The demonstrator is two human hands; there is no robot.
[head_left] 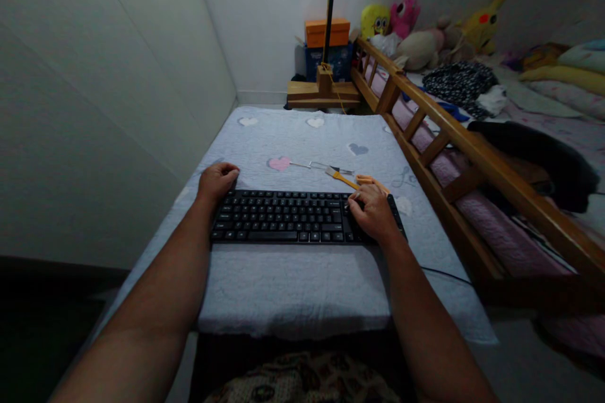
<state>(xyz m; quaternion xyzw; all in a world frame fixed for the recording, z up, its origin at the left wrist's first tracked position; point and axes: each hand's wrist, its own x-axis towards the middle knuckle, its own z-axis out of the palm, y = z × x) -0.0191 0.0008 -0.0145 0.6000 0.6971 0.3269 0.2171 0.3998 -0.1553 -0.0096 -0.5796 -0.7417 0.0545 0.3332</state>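
A black computer keyboard (283, 217) lies flat on a pale cloth with heart patterns. My left hand (218, 180) rests by its upper left corner, fingers curled in; what they close on, if anything, is hidden. Over the keys at the right end is my right hand (372, 209), thumb and forefinger drawn together at the keys; whatever is between them is too small to make out. Just behind the keyboard lie a flat brush (343, 177) with a yellow handle, a thin wire tool (324, 165), a slim pale stick (299, 165) and a folded orange cloth (366, 179).
The cloth-covered table (293, 283) meets a pale wall on the left. A wooden bed rail (430, 123) runs along its right side, with soft toys and bedding beyond. A black cable (444, 273) trails off right. Boxes (328, 33) and a wooden stand (324, 91) are behind.
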